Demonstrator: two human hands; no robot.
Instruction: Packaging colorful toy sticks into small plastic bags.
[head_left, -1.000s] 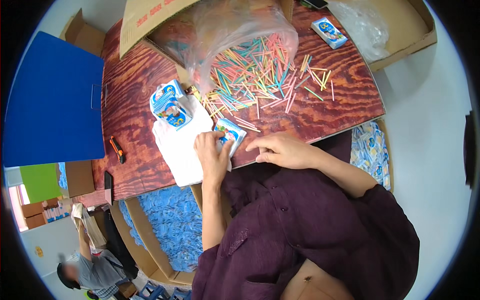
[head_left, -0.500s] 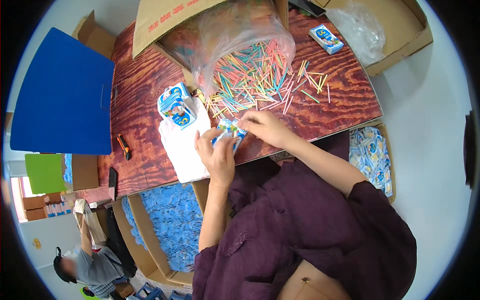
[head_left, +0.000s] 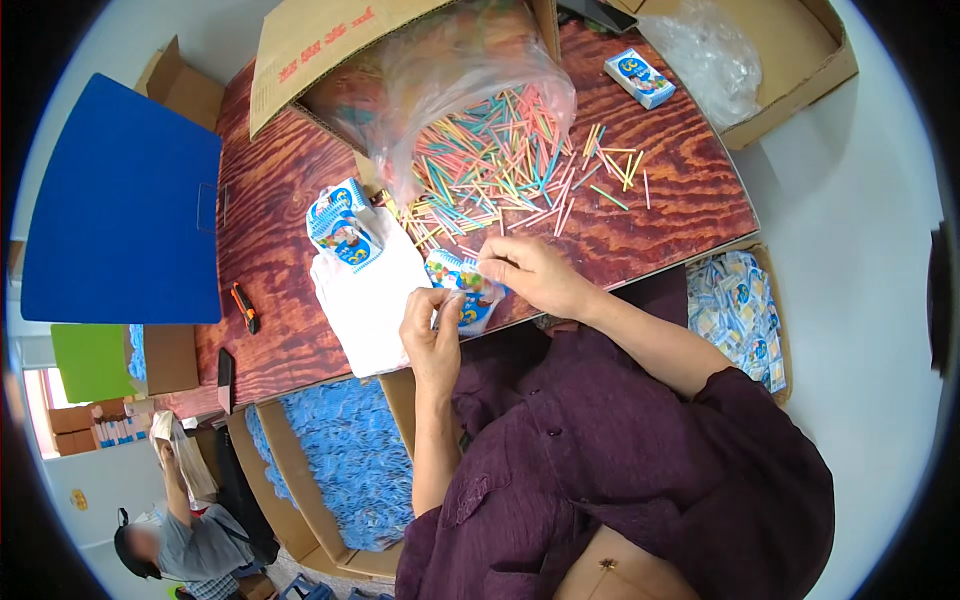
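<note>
A small blue-and-white printed packet [head_left: 478, 312] is between my hands at the table's near edge. My left hand [head_left: 432, 325] is closed, thumb and forefinger pinched at the packet's left side. My right hand [head_left: 540, 272] is closed too, its fingertips pinched at the packet's upper right side. Whether anything thin is between the fingertips is too small to tell. Left of the packet lies a stack of white sheets or flat bags [head_left: 365, 310], with several printed packets [head_left: 345, 232] on its far end. Beyond my hands are loose coloured thin sticks [head_left: 490, 160], spilling from a clear plastic bag [head_left: 400, 150].
The bag lies in a tipped cardboard box [head_left: 310, 50]. A small printed box [head_left: 640, 78] stands far right. An orange-and-black cutter [head_left: 245, 308] and a dark phone-like object [head_left: 226, 380] lie left. Boxes hold blue pieces [head_left: 345, 460] and packets [head_left: 740, 315]. Another person [head_left: 190, 545] is lower left.
My left hand has drawn down and its fingers have curled closer together. The packet shows more of its printed face. My right hand stays near its upper side.
</note>
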